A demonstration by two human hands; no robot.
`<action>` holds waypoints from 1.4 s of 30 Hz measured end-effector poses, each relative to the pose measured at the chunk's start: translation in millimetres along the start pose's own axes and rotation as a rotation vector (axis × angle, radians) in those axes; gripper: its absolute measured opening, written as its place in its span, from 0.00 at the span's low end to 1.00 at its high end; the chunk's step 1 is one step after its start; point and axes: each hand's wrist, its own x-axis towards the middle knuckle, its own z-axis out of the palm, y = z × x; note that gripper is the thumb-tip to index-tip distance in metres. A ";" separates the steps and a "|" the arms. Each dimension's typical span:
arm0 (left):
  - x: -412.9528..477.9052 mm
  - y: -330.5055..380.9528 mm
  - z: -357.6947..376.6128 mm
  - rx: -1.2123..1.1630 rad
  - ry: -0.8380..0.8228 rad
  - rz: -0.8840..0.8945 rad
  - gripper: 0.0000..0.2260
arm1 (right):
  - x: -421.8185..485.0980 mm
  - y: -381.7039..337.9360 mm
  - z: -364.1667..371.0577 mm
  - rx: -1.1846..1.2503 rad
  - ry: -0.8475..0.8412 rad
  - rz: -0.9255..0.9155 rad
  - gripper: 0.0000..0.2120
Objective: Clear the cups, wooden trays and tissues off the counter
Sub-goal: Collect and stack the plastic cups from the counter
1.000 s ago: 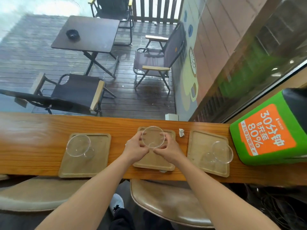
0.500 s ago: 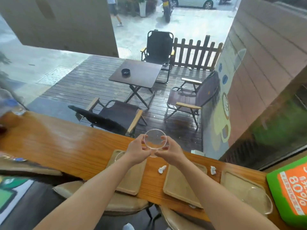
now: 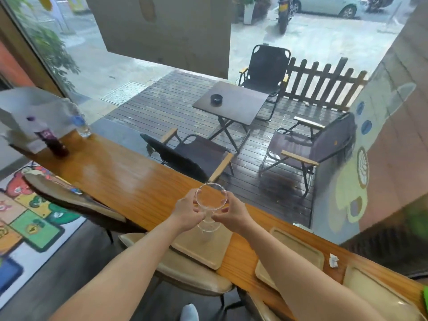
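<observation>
Both hands hold one clear plastic cup (image 3: 210,206) between them, lifted above the wooden worktop (image 3: 120,179): the left hand (image 3: 188,210) grips its left side with fingers curled round the wall just below the rim, and the right hand (image 3: 228,210) closes on the right side the same way, so the cup's round open mouth sits between the two sets of fingertips and tilts toward the camera. The cup's base hangs below the hands, over the far end of the nearest wooden tray (image 3: 203,247) — whether it touches the tray cannot be told. That tray lies flat on the worktop, partly hidden by the left forearm. A second wooden tray (image 3: 298,246) lies to its right, partly hidden by the right forearm, and a third wooden tray (image 3: 382,295) lies further right at the frame's lower corner, with what looks like the rim of another clear cup on it, too faint to be sure. A crumpled white tissue (image 3: 333,260) lies on the bare worktop between the second and third trays. Well apart, at the worktop's far left end, stand a dark drink bottle (image 3: 52,141) and a clear water bottle (image 3: 81,126) beside a white bag (image 3: 34,107). Cushioned stools (image 3: 196,272) sit under the near edge of the worktop.
</observation>
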 end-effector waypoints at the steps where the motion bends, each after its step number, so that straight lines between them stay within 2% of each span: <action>1: 0.1 -3.3 -0.4 0.004 -0.004 -0.007 0.29 | 1.1 0.1 3.4 -0.013 -0.003 0.005 0.34; 8: 6.9 -20.0 4.3 0.029 -0.067 -0.063 0.27 | 10.3 9.7 12.8 -0.070 -0.008 0.086 0.35; 13: 12.7 -31.1 13.6 0.068 -0.095 -0.098 0.24 | 13.9 17.8 20.8 -0.100 -0.008 0.133 0.40; 20: 21.3 -41.9 21.4 0.070 -0.118 -0.139 0.26 | 18.9 27.0 30.9 -0.089 -0.008 0.168 0.41; 25: 23.6 -43.4 25.6 0.101 -0.111 -0.158 0.32 | 18.8 34.5 34.9 -0.117 -0.017 0.192 0.42; 27: 23.9 -43.0 27.2 0.120 -0.110 -0.164 0.34 | 19.1 37.4 35.3 -0.150 -0.020 0.200 0.40; 31: 22.8 -43.0 29.2 0.156 -0.117 -0.160 0.29 | 19.5 41.9 37.7 -0.223 -0.008 0.197 0.29; 42: 13.9 -35.3 23.6 0.237 -0.182 -0.129 0.24 | 15.2 47.4 36.0 -0.303 -0.044 0.175 0.28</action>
